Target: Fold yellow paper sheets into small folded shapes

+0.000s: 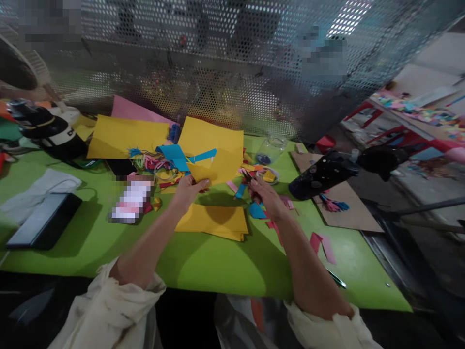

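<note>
My left hand (192,188) pinches a piece of yellow paper (202,171) between thumb and fingers, raised above the table. In my right hand (265,195) is a pair of dark scissors (247,176), its blades pointing left, apart from the paper. Below my left hand lies a stack of folded yellow paper (218,220). Behind it a larger yellow sheet (225,140) lies on the table, with blue paper strips (176,157) near its left side. Blue scraps (257,211) rest just under my right hand.
The green table (145,252) carries a phone (131,201), a dark box (45,220), a black bottle (54,133), a glass jar (271,148), a dark tumbler (321,175) and cardboard (348,208). A perforated metal screen (218,68) stands behind. A green pen-like tool (336,278) lies near the front edge.
</note>
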`<state>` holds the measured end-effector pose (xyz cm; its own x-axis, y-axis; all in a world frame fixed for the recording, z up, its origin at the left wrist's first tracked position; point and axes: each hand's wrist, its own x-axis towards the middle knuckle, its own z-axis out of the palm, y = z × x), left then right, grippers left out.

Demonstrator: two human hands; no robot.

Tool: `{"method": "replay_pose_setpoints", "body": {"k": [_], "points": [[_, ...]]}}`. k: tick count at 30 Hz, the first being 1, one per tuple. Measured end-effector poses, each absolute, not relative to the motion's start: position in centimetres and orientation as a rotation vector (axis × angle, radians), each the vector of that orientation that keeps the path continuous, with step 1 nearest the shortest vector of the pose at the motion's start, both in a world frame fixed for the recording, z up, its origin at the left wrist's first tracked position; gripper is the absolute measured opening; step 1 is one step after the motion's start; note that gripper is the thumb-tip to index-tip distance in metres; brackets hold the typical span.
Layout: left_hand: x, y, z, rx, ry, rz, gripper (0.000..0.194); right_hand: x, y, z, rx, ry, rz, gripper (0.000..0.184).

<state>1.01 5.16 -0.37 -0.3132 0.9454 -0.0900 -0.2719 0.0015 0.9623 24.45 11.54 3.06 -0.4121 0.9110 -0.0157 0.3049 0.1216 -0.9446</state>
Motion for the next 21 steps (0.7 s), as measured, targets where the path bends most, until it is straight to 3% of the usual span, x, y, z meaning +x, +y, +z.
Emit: {"method": "replay_pose_setpoints", "body": {"k": [3,9,21], "points": [[0.9,5.2,-0.6,0.816,1.244,1.523,0.036,24.1,10.6,3.7,-1.153,-1.861,1.37,0.041],[0.8,5.1,-0.8,0.867,1.273,1.478,0.035,23.9,10.4,3.7,-1.131,-1.873,1.502,0.038],[1.2,5.0,-0.5,0.886,1.313,1.433,0.03,23.5,10.1,3.7,-1.118,-1.97,1.437,0.048]]}}
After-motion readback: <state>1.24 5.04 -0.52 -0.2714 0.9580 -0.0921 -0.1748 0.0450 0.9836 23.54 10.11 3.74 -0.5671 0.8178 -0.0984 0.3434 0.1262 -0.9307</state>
